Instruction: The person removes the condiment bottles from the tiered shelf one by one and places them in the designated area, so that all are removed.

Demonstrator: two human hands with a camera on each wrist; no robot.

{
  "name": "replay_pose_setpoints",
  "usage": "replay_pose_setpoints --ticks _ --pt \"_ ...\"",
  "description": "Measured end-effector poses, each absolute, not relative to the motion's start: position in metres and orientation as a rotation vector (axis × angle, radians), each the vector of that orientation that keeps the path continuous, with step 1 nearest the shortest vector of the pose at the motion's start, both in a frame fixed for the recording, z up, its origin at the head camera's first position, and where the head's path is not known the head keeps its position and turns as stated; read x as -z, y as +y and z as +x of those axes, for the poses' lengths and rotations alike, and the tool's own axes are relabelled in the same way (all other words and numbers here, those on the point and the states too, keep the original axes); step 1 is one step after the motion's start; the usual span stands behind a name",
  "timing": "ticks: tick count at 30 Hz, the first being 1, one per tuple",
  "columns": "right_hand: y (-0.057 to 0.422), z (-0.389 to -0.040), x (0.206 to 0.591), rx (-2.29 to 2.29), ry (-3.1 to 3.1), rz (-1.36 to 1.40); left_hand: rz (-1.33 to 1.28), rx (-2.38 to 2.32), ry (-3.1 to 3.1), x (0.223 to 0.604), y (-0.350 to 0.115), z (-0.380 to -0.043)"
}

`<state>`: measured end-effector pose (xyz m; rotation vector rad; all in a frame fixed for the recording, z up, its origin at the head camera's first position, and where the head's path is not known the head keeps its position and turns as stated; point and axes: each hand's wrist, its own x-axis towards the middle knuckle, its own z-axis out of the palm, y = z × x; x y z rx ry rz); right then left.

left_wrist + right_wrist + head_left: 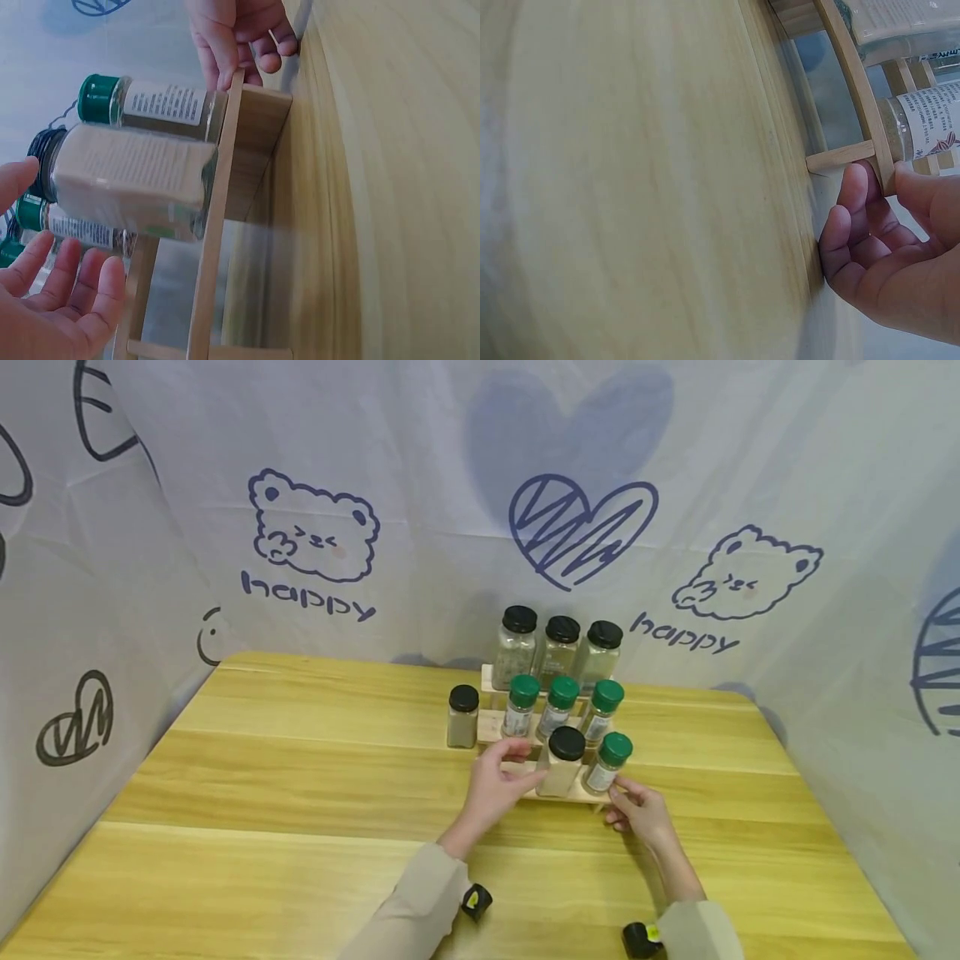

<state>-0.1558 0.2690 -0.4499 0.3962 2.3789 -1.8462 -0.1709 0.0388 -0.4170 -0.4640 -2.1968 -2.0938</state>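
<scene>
A three-tier wooden spice rack [492,727] carries several jars. On its lowest tier stand a black-capped jar of pale powder [561,768] and a green-capped jar [606,764]. My left hand [495,789] is beside the black-capped jar, fingers spread and loosely bent. In the left wrist view the thumb is at the black lid [46,165], while the fingertips [111,277] stay apart from the jar. At the rack's right end, my right hand [648,818] pinches the lowest tier, with the thumb above and curled fingers [855,187] beneath.
Three green-capped jars [562,695] fill the middle tier, and three taller black-capped jars [561,652] the top one. A smaller black-capped jar [462,718] stands on the wooden table [300,793] left of the rack. A printed cloth [420,527] hangs behind.
</scene>
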Motion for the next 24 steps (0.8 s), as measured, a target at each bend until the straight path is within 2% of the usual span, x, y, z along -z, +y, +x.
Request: replay_pose_setpoints --ticks 10,24 --pt "0.269 -0.154 0.448 1.847 2.382 0.378 -0.532 2.131 -2.15 0.383 0.049 -0.16" --pt "0.268 -0.154 0.448 1.86 2.387 0.393 -0.523 2.068 -2.19 0.414 0.067 -0.18"
